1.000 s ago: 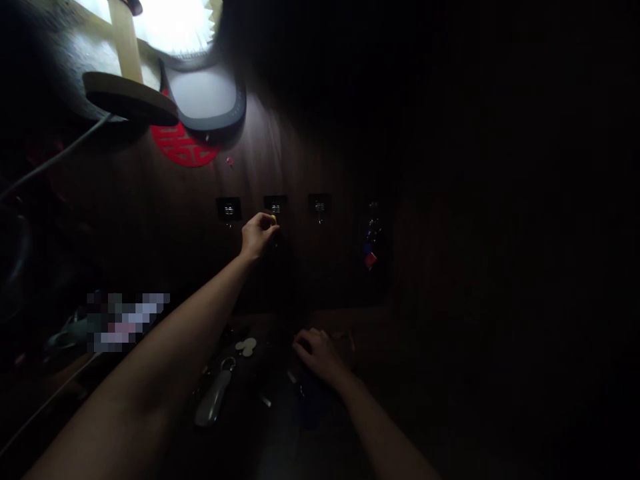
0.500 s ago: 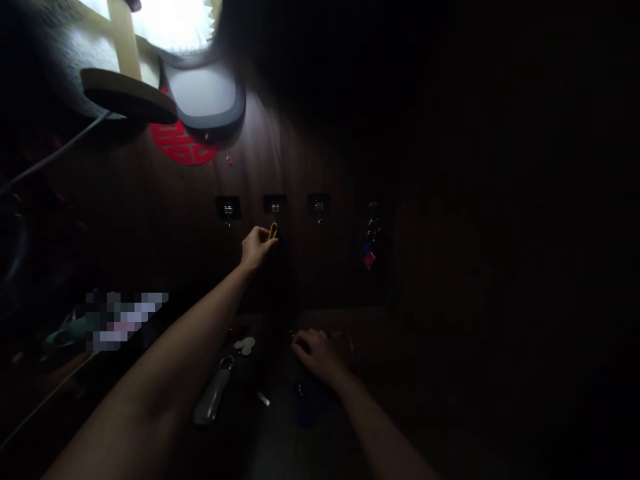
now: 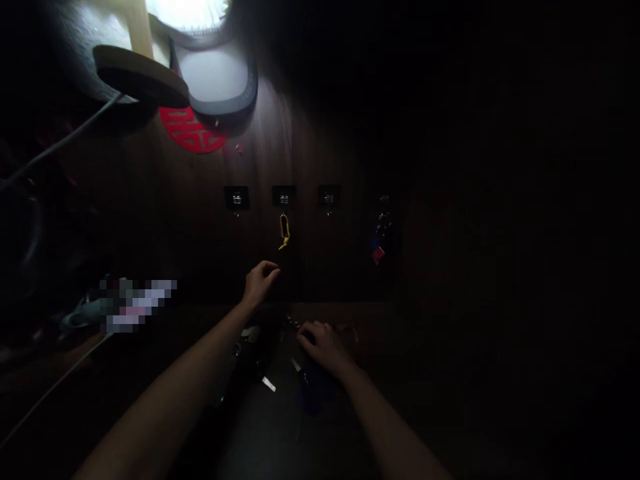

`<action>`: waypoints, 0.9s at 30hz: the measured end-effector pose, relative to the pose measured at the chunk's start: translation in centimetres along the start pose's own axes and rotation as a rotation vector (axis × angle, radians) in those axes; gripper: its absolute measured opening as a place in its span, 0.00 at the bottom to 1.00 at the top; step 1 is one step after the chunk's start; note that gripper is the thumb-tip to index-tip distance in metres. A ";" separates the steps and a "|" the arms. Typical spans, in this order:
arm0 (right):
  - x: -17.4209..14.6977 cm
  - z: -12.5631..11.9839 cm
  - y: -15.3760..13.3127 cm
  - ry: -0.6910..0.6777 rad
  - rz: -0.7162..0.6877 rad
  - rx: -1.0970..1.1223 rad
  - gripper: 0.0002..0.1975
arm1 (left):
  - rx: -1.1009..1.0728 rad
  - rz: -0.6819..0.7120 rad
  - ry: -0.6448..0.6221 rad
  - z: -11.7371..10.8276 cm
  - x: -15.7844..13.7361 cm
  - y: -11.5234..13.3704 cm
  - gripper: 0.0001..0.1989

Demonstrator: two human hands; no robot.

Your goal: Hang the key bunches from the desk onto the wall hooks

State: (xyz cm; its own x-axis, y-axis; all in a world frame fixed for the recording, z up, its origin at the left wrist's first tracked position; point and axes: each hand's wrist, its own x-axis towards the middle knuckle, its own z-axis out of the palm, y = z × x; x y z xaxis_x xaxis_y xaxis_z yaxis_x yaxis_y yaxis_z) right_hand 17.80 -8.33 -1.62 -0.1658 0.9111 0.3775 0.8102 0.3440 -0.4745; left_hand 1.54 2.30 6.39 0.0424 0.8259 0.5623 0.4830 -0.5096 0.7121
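A yellow cord loop with a knotted lower end hangs from the middle one of three nearby hooks on the dark upright panel. Just below it is my left hand, apart from the cord, its fingers loosely bent with nothing visible in them. My right hand rests low on the dark surface, fingers slightly curled and thumb apart. Beside its fingertips lies a patterned cord, partly hidden by the hand. Near the right wrist are a dark blue item and a small pale strip.
A key ring with a red tag hangs at the right. Above are a bright lamp, a round stand with a cable, and a red paper cutout. A pixelated item sits at left. Much of the right is dark.
My left hand has let go of the yellow cord and moved down, leaving it hanging on the hook. My right hand stays low on the surface. The view has shifted slightly.
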 end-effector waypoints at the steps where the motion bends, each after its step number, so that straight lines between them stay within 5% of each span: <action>1: 0.0 0.0 0.0 -0.004 -0.003 -0.006 0.07 | 0.000 -0.004 -0.017 0.1 -0.7 -0.5 0.08; 20: 0.5 0.3 0.8 0.056 0.156 -0.117 0.09 | 0.207 -0.019 -0.392 -1.0 -9.2 -3.6 0.14; 27: 0.7 0.3 1.4 0.110 0.277 -0.198 0.11 | 0.266 0.148 -0.441 -0.3 -10.3 -2.8 0.19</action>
State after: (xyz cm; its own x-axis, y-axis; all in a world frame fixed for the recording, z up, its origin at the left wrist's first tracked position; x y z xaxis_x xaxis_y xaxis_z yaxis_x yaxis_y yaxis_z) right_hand 18.65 -7.08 -2.28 0.1283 0.9302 0.3440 0.9110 0.0266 -0.4116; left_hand -0.55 -4.84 -1.29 0.4629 0.8020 0.3776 0.6464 -0.5969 0.4752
